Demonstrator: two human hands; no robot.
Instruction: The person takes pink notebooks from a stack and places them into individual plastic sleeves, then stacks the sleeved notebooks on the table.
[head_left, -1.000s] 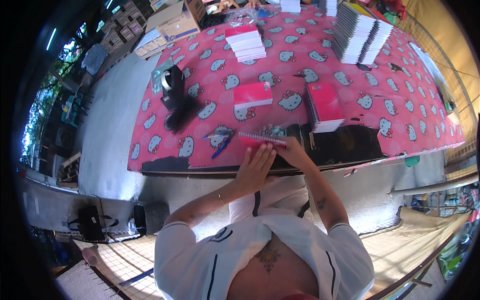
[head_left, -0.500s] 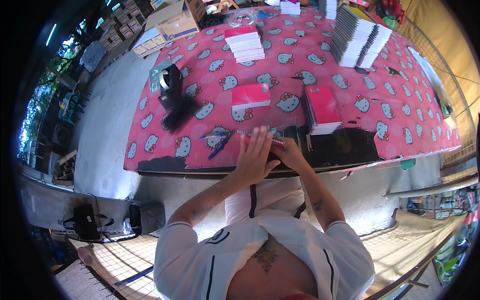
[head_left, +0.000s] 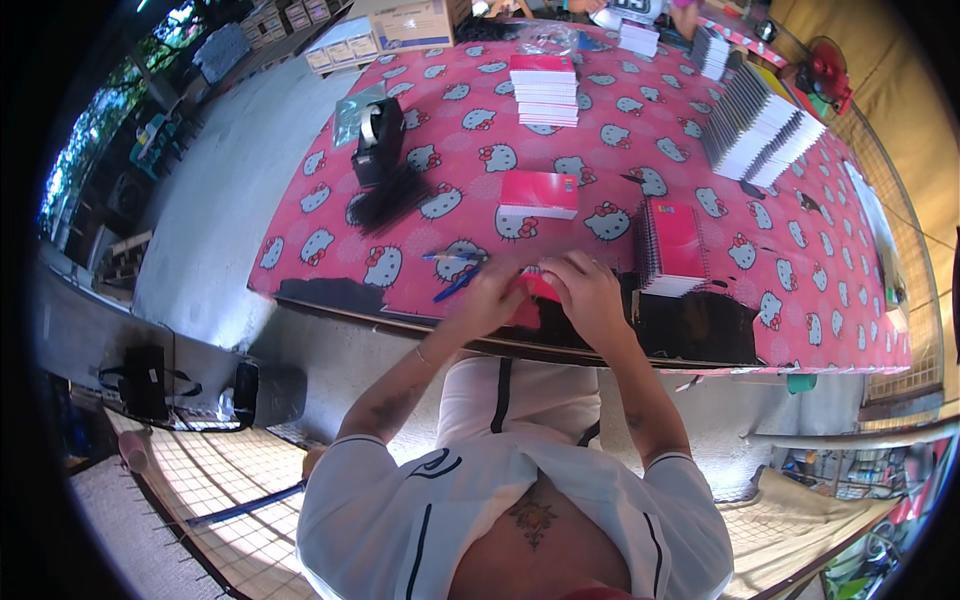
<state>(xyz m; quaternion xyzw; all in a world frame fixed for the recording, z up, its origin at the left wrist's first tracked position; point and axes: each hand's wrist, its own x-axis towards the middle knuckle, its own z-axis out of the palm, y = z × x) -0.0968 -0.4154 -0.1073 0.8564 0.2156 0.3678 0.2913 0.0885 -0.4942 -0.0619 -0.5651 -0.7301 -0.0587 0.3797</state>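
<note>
Landmark: the red notebook (head_left: 535, 290) at the near edge of the desk (head_left: 300, 245), pink cartoon-cat cloth over it.

Far left of the notebook and farther up the desk: black tape dispenser (head_left: 378, 140), a dark bundle just below it. Nearer, just left of the notebook: blue pen (head_left: 455, 283), lying slantwise on the cloth.

Left hand (head_left: 492, 298) comes in from the notebook's left side, fingers spread and laid against its left end; blurred, so cannot tell whether it grips or only presses. Right hand (head_left: 590, 295) covers the notebook's right end, fingers curled down over it, apparently clasping the edge. Notebook sits between the two hands, long axis running left to right along the desk edge; both hands touch it, neither clearly nearer.

Straight beyond the notebook: a single red booklet (head_left: 540, 193). Just right of it: stack of red spiral notebooks (head_left: 670, 245). Far right and back: a fanned row of white-edged notebooks (head_left: 765, 125).
</note>
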